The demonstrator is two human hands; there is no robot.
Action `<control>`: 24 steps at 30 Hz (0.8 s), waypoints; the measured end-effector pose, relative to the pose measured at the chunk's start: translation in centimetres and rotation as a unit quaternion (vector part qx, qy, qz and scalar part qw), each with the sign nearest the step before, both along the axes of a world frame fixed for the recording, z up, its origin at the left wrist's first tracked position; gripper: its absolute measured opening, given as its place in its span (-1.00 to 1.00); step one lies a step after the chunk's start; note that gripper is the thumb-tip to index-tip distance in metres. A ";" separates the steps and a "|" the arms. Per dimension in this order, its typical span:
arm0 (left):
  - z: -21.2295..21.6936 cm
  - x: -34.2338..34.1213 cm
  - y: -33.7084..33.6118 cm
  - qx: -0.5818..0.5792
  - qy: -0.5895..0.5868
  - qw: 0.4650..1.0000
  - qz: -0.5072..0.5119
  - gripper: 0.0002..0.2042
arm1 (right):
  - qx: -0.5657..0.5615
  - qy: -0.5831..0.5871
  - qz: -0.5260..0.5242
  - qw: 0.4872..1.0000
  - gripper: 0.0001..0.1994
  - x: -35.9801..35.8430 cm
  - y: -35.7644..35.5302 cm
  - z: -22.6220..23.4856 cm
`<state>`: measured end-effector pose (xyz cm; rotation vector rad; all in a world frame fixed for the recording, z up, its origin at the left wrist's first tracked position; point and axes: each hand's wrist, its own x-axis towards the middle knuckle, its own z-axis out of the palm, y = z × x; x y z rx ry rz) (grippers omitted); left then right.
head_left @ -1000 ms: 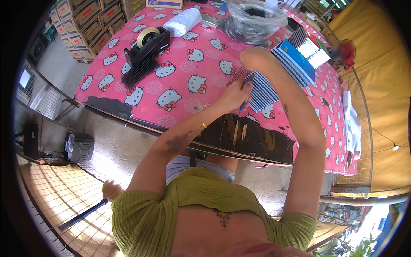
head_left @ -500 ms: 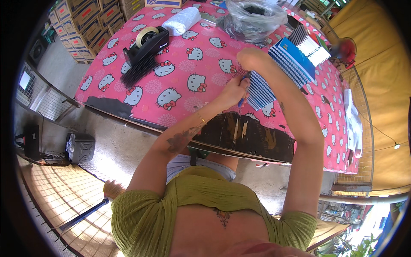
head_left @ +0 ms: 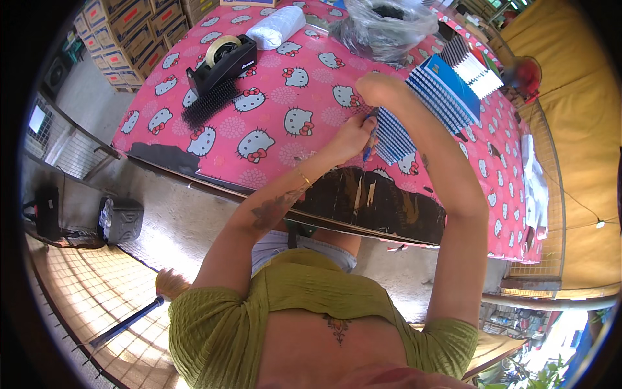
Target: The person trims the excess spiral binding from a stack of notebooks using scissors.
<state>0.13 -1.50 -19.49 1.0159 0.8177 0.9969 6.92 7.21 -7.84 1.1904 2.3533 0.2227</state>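
At the near edge of the table, my left hand (head_left: pixel 353 139) is closed around a slim blue tool (head_left: pixel 370 146) with a dark upper end; its exact kind does not show. My right hand (head_left: pixel 376 89) is bent inward just beyond it, its fingers hidden behind the back of the hand and wrist. Under my right forearm and beside the tool lies a row of blue-and-white wire-bound book edges (head_left: pixel 394 137). Farther right, a stack of spiral-bound books with a blue cover (head_left: pixel 450 84) rests on the table, partly behind the forearm.
A black tape dispenser (head_left: pixel 223 65) stands at the left beside black binding combs (head_left: pixel 210 105). Behind are a white roll (head_left: pixel 276 28) and a clear plastic bag (head_left: pixel 385 32) with dark contents. The pink patterned cover is torn along the dark table edge (head_left: pixel 363 201). Cartons (head_left: pixel 133 39) are stacked far left.
My left hand has shifted slightly and more of the blue tool shows below its fingers. My right hand stays nearly in the same place.
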 end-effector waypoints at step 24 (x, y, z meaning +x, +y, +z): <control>-1.3 0.2 0.1 0.016 0.010 1.000 0.012 -0.71 | -0.014 0.007 -0.003 1.000 -0.80 -0.1 -0.1 0.0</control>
